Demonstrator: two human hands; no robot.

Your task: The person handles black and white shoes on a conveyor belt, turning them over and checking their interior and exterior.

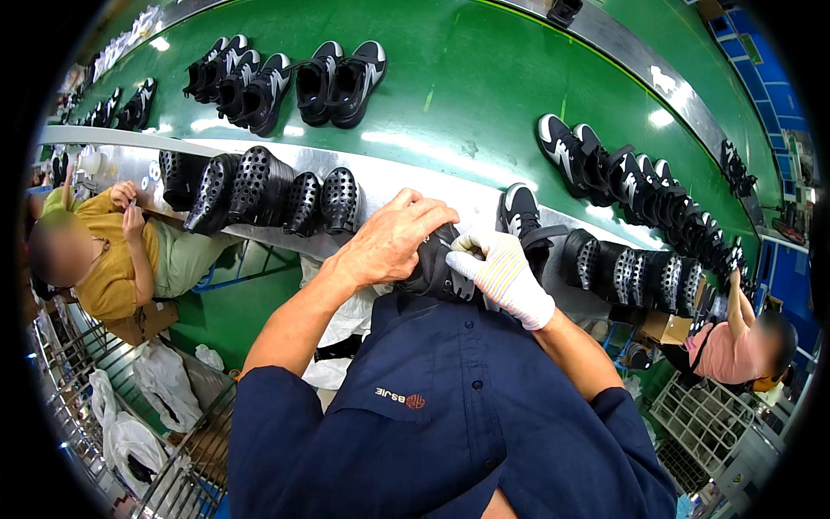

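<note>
A black sneaker (430,270) rests against my waist at the edge of the metal ledge. My left hand (389,238), bare, is closed over its upper from the left side. On the right, my right hand (510,277) wears a white glove with yellow and grey stripes. Its thumb and fingers are pinched together at the top of this shoe, by a thin pale piece too small to name. The hand hides part of the shoe. Just beyond the glove stands another black sneaker (520,210) with a pale toe and a loose strap.
Black perforated shoe forms (257,186) stand on the metal ledge (432,177) at left, with more forms (635,275) at right. Sneakers in pairs (341,82) sit on the green belt (467,95). Co-workers (112,251) sit on both sides. A wire cart (186,467) stands lower left.
</note>
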